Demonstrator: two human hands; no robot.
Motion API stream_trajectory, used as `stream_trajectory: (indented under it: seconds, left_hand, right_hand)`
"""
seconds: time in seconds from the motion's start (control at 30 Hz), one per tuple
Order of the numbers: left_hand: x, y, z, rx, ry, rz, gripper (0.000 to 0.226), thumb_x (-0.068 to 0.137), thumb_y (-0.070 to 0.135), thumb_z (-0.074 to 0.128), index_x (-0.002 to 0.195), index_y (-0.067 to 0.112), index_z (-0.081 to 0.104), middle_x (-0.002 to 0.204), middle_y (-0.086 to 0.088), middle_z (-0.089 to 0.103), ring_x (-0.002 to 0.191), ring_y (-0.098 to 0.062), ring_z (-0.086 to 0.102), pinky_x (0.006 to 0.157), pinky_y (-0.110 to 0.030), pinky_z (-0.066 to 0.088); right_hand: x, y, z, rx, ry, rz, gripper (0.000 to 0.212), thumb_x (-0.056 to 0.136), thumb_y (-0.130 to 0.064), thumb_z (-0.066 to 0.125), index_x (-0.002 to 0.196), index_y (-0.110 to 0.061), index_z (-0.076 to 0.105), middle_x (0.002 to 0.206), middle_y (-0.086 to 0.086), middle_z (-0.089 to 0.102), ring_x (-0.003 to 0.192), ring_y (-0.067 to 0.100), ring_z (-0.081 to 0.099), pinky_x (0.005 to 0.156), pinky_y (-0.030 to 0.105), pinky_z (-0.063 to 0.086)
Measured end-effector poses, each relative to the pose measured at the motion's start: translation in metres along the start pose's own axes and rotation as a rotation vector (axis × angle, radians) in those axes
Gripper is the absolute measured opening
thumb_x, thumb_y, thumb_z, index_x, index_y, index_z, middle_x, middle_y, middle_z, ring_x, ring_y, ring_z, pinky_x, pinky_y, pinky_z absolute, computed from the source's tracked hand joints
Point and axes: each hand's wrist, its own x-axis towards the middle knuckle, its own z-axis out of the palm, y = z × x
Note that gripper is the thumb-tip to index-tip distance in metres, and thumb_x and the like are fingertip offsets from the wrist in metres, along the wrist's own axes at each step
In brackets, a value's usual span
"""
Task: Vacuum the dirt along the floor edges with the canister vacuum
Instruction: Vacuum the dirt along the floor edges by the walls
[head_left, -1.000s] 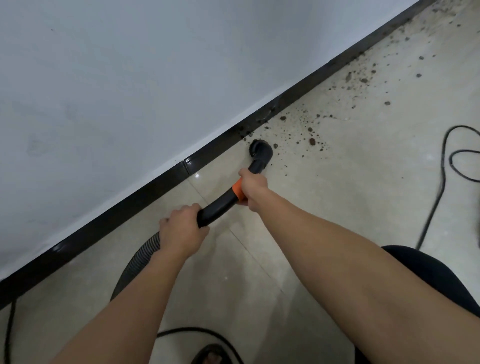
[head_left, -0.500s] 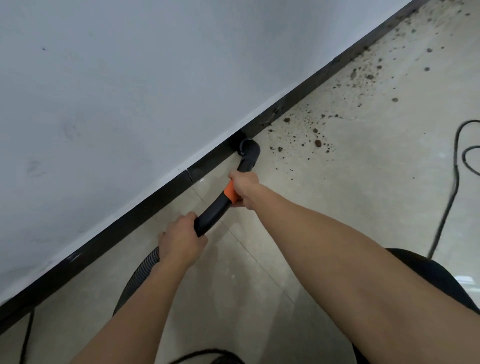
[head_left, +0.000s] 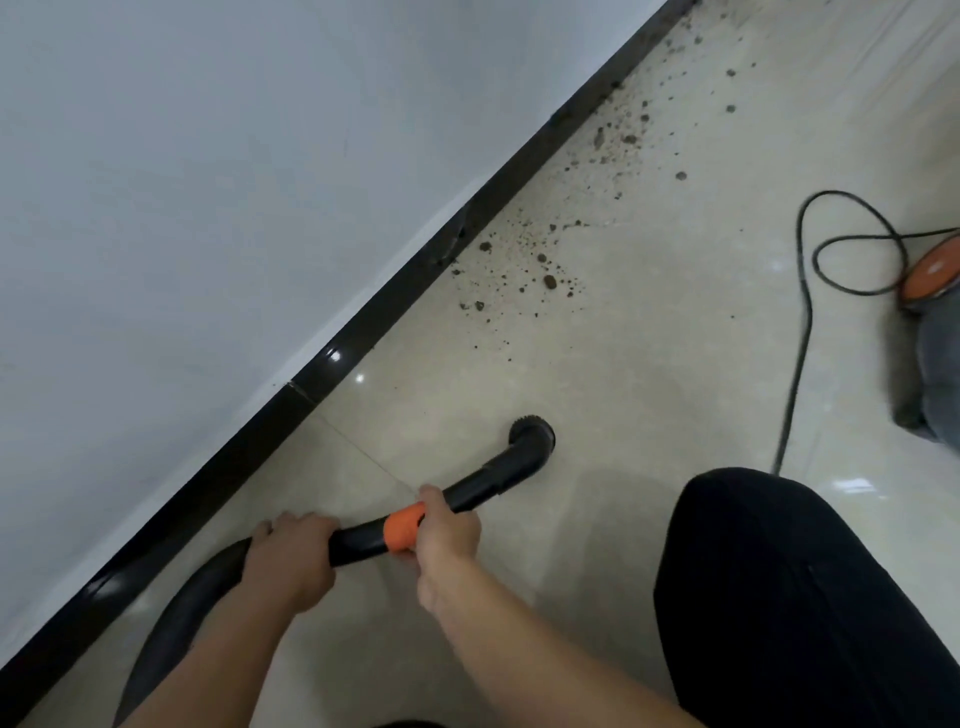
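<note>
Both hands grip the black vacuum wand (head_left: 358, 543). My left hand (head_left: 291, 558) holds it where the hose (head_left: 176, 618) joins. My right hand (head_left: 447, 535) is wrapped around it at the orange collar (head_left: 402, 527). The round brush nozzle (head_left: 532, 431) at the wand's bent tip is over bare tile, well away from the black baseboard (head_left: 363, 322). Brown dirt crumbs (head_left: 545, 270) lie scattered on the beige floor along the baseboard, farther ahead of the nozzle and up toward the top right.
A white wall (head_left: 208, 182) rises behind the baseboard. The grey and orange canister (head_left: 935, 291) stands at the right edge, with its black power cord (head_left: 802, 312) looping across the floor. My knee in black cloth (head_left: 800, 597) fills the lower right.
The nozzle has been pulled back from the baseboard toward me and to the right, onto bare tile. The view has shifted, and the canister has come into sight at the right.
</note>
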Motion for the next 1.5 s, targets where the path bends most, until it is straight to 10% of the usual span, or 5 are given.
stream_trajectory:
  seconds: [0.23,0.5,0.97,1.33,1.5]
  left_hand:
    - [0.029,0.031,-0.035,-0.187,0.041,0.031,0.017,0.08,0.018,0.058,0.09,0.028,0.047,0.084,0.007,0.053,0.086,-0.018,0.054,0.085,-0.035,0.043]
    - [0.059,0.02,-0.059,-0.346,0.164,0.066,0.021,0.081,0.017,0.062,0.099,0.019,0.051,0.085,0.001,0.054,0.076,-0.018,0.054,0.063,-0.03,0.045]
    - [0.106,0.04,-0.077,-0.408,0.295,0.087,0.021,0.083,0.018,0.063,0.09,0.02,0.043,0.078,0.003,0.048,0.073,-0.018,0.05,0.064,-0.032,0.044]
    - [0.025,0.006,-0.034,-0.21,-0.229,0.031,0.041,0.076,0.02,0.065,0.115,0.022,0.055,0.105,0.0,0.06,0.095,-0.019,0.06,0.078,-0.028,0.047]
    - [-0.014,-0.022,-0.004,-0.094,-0.304,-0.039,0.035,0.08,0.016,0.06,0.113,0.026,0.055,0.111,0.0,0.062,0.102,-0.02,0.06,0.079,-0.028,0.044]
  right_hand:
    - [0.015,-0.104,0.009,-0.223,-0.117,-0.114,0.019,0.093,-0.024,0.06,0.098,-0.009,0.048,0.085,0.008,0.052,0.072,0.021,0.055,0.043,0.031,0.05]
    - [0.028,-0.155,0.059,-0.426,-0.119,-0.184,0.036,0.093,-0.028,0.06,0.12,-0.009,0.047,0.097,0.011,0.054,0.083,0.03,0.06,0.048,0.035,0.053]
    - [0.07,-0.213,0.091,-0.544,-0.17,-0.302,0.021,0.092,-0.027,0.06,0.104,-0.014,0.047,0.116,0.021,0.063,0.084,0.032,0.064,0.049,0.035,0.054]
    - [0.012,-0.085,0.027,-0.377,-0.1,-0.096,0.024,0.092,-0.026,0.062,0.097,-0.007,0.049,0.089,0.014,0.056,0.079,0.03,0.062,0.047,0.033,0.052]
    - [-0.018,-0.01,0.015,-0.354,0.002,-0.037,0.026,0.094,-0.03,0.06,0.103,-0.007,0.052,0.09,0.008,0.06,0.079,0.026,0.058,0.071,0.037,0.053]
